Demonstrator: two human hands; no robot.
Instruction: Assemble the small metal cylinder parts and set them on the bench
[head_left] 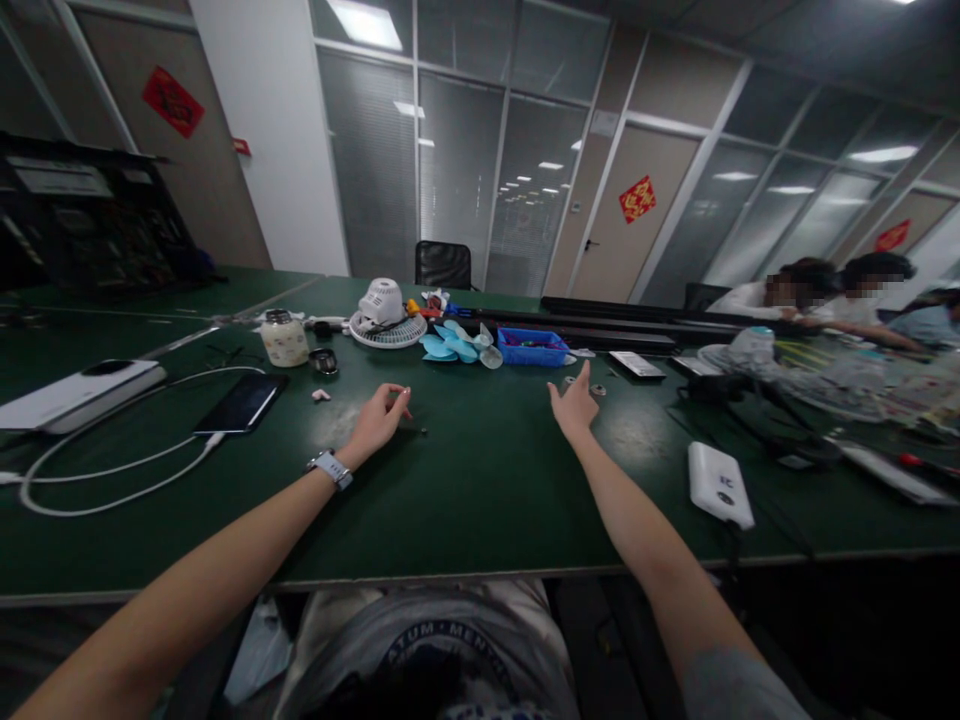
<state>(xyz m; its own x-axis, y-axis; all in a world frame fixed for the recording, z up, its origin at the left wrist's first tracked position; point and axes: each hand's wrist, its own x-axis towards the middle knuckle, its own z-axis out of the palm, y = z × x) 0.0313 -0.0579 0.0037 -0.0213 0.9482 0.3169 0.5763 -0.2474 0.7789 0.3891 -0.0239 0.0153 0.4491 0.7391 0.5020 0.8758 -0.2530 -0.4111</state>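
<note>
My left hand, with a watch on its wrist, is over the green table with its fingers curled close together. Whatever they may hold is too small to make out. A tiny dark piece lies just to the right of it. My right hand has its thumb and index finger spread apart. Small round parts lie on the table beside its fingertips. Beyond the hands are light-blue fan blades, a blue tray of small items, and a white fan body resting on a round grille.
At left are a patterned jar, its dark lid, a pink piece, a phone on a white cable and a white box. A white power bank and tangled wires are at right. People sit at far right.
</note>
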